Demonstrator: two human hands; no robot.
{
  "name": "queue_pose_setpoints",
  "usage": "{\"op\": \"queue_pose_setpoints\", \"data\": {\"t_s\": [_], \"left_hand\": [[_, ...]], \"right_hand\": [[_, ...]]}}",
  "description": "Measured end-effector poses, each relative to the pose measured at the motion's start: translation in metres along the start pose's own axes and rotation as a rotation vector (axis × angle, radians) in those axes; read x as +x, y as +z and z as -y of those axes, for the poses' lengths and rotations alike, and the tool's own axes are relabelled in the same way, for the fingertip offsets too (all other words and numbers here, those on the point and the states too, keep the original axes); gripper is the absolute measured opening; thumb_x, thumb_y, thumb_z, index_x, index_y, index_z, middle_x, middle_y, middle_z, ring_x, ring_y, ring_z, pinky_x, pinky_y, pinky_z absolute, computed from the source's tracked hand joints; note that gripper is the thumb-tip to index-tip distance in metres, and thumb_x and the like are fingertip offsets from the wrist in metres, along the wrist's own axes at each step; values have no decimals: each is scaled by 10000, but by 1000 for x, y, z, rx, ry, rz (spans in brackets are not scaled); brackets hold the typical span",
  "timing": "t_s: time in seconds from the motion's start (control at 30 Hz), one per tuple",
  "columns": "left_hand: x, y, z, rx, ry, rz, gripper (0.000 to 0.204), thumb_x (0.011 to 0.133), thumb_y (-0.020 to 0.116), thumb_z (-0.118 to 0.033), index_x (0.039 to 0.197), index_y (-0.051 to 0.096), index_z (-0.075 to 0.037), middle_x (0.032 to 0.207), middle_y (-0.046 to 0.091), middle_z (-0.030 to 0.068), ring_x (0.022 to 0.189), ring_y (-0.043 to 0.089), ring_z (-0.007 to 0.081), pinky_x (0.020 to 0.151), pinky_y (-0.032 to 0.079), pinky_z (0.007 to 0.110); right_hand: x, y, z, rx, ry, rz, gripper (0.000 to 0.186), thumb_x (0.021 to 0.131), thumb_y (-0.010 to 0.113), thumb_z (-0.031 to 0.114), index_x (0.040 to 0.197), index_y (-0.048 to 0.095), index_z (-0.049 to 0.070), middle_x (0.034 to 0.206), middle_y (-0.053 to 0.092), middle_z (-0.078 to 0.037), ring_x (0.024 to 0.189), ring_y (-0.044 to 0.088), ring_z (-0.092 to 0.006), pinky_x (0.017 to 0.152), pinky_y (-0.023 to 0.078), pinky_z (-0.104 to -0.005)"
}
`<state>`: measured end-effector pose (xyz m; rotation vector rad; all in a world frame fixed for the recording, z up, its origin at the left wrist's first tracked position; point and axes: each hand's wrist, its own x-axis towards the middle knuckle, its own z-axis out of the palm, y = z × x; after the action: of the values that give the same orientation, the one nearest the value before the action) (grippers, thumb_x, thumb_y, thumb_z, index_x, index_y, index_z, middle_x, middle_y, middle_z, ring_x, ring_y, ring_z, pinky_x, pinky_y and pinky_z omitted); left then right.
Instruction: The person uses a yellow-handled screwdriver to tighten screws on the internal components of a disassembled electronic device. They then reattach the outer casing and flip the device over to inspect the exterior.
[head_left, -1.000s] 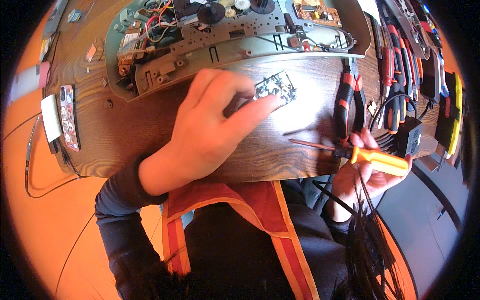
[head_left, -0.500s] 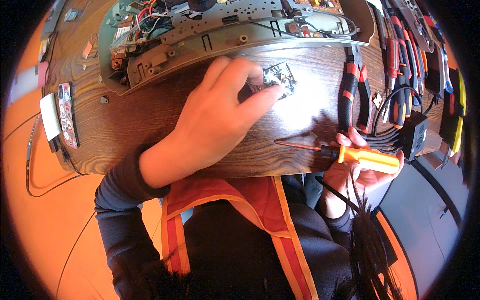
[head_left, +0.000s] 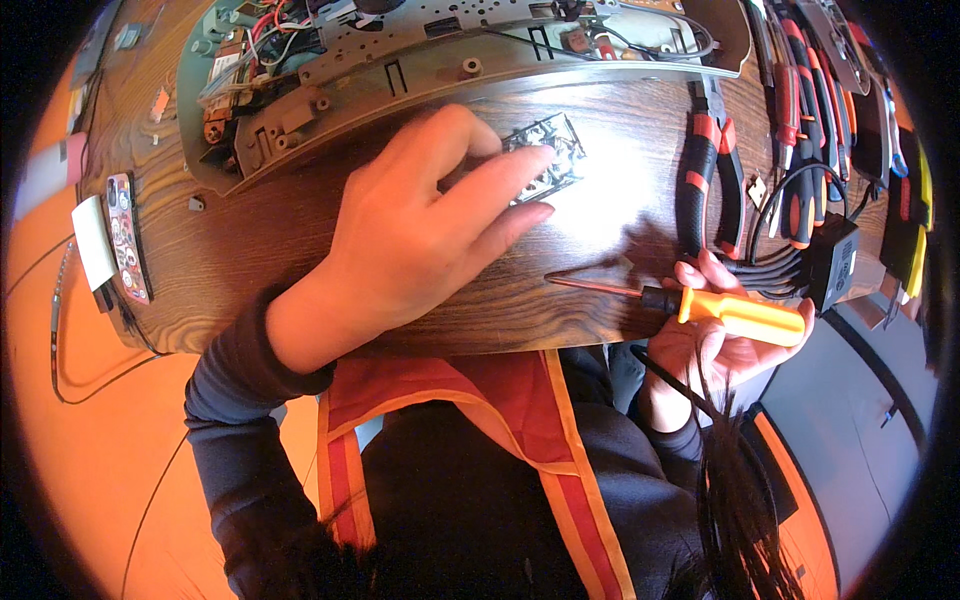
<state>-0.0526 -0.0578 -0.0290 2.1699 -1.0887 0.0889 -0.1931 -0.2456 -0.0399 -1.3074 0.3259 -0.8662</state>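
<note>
On the wooden table [head_left: 260, 240], my left hand [head_left: 410, 220] reaches to a small rectangular metal-and-black mechanism [head_left: 562, 143]. Its index finger lies across the part's top, other fingers curl at its left side, and the thumb extends along the near side. The fingers hide part of the mechanism, and whether it is lifted I cannot tell. In my right hand [head_left: 735, 350], palm up at the table's front edge, rests a screwdriver [head_left: 742, 317] with a yellow-orange handle. The fingers are curled round that handle, and the dark shaft points left over the wood.
An opened device casing [head_left: 400, 95] with wires and boards spans the far side. Pliers [head_left: 697, 185] with red-black handles lie right of the mechanism. More hand tools [head_left: 800, 140] and a black box with cables [head_left: 830, 262] crowd the right edge. A phone [head_left: 127, 240] lies at left.
My left thumb has come off the mechanism to its near side, and the index finger now lies over it. More of the mechanism shows. The right hand keeps the screwdriver almost still.
</note>
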Motion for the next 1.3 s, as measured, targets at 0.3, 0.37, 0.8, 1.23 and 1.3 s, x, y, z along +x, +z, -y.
{"op": "queue_pose_setpoints", "data": {"t_s": [0.3,0.37,0.8,1.23,1.3], "left_hand": [[-2,-2,0,70,22,-27,348,689,727,-176,1015,628,-106,777,470,31,646,514,179,512,441,278],[-2,0,2,70,-8,-31,333,697,724,-171,1008,628,-101,771,476,30,633,516,178,504,439,279],[-1,0,0,-51,-89,-142,238,720,695,-64,946,619,-66,752,534,71,602,559,213,508,464,294],[-1,-5,-4,-82,-164,-75,208,748,657,2,950,630,-40,774,580,81,595,531,146,529,429,240],[0,-1,0,-55,-97,-91,204,744,661,0,941,629,-45,779,576,73,562,500,119,487,398,224]], "right_hand": [[-8,18,1,-95,23,47,830,838,641,180,1392,25,230,968,587,-282,781,649,-323,725,550,-431],[-7,15,0,-91,17,69,880,843,637,160,1398,-40,247,957,584,-292,762,652,-326,734,546,-435],[-8,5,0,-42,110,63,807,858,618,223,1403,24,233,1002,563,-315,804,642,-331,716,557,-413],[-8,3,-2,2,104,82,776,866,598,187,1408,42,208,1031,556,-315,829,637,-325,736,550,-403],[-8,0,-2,16,115,80,772,867,595,182,1409,45,204,1036,555,-315,833,636,-324,740,549,-402]]}}
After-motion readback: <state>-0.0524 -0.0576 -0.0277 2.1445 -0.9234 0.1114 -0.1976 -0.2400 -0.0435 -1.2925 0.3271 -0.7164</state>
